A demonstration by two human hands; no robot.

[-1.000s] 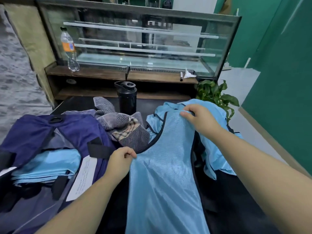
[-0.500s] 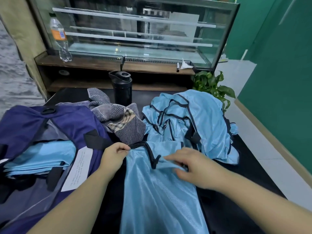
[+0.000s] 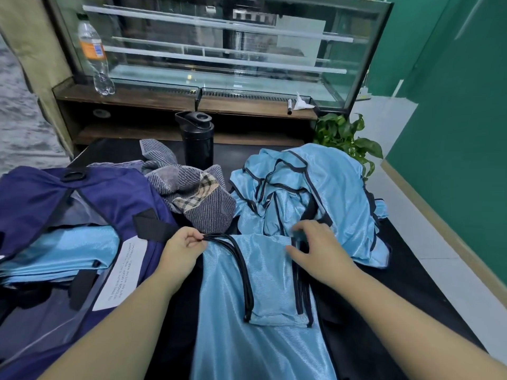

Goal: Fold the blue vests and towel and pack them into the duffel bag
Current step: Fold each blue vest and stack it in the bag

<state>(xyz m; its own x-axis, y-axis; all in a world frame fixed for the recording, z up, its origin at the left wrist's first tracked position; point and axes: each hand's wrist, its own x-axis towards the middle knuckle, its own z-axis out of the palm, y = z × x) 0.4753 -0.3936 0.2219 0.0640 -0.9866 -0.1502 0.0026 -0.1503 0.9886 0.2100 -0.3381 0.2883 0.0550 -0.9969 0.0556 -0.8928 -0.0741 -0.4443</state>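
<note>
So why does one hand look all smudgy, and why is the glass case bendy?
Head view: the right hand is smeared by motion blur at its fingers, while the left hand pinching the vest looks sharp; the wide-angle lens bows the glass case, and its panes catch pale glare.

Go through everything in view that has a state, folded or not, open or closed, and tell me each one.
Duffel bag: open, folded blue vests inside.
Vest on the table: top folded down, fold not finished.
Vest pile: unfolded, heaped.
Towel: unfolded, crumpled.
Left hand: pinches the vest's dark trim.
Right hand: fingers spread on the vest's folded edge.
Black bottle: upright, lid closed.
Clear bottle: upright on the shelf.
</note>
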